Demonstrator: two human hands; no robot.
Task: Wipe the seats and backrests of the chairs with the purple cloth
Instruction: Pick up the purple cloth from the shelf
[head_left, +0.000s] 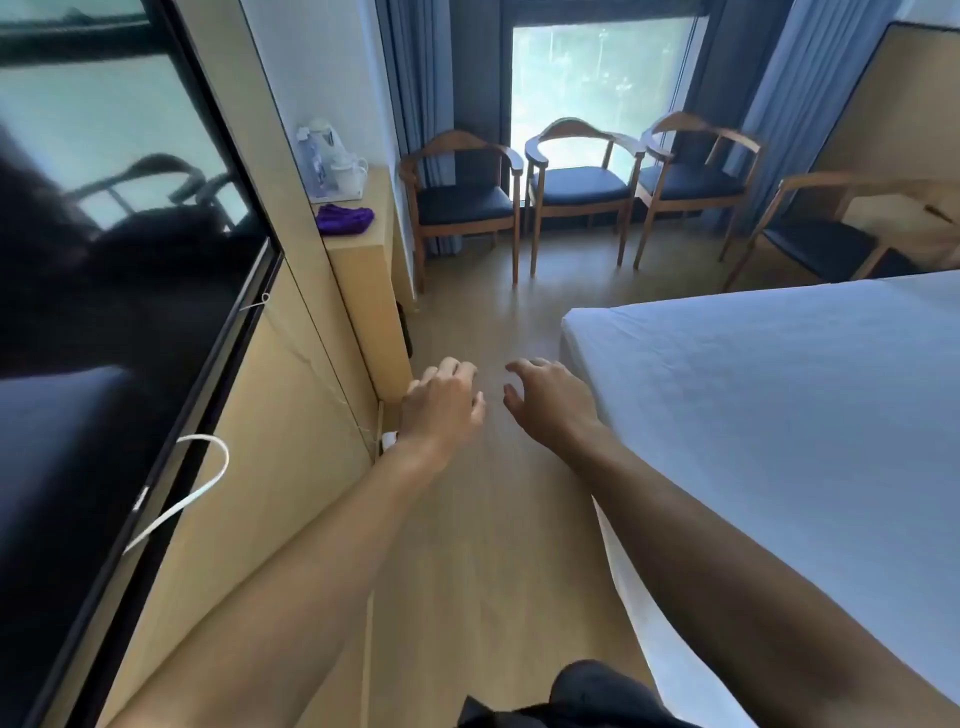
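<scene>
The purple cloth lies crumpled on a wooden desk along the left wall, far ahead of both hands. Several wooden armchairs with dark blue seats stand by the window: a left chair, a middle chair, a right chair, and another beside the bed. My left hand and my right hand reach forward over the floor, side by side, fingers loosely bent, holding nothing.
A bed with a white sheet fills the right side. A wall-mounted television with a white cable hangs on the left. A kettle and cups on a tray stand behind the cloth. A wooden floor aisle runs towards the chairs.
</scene>
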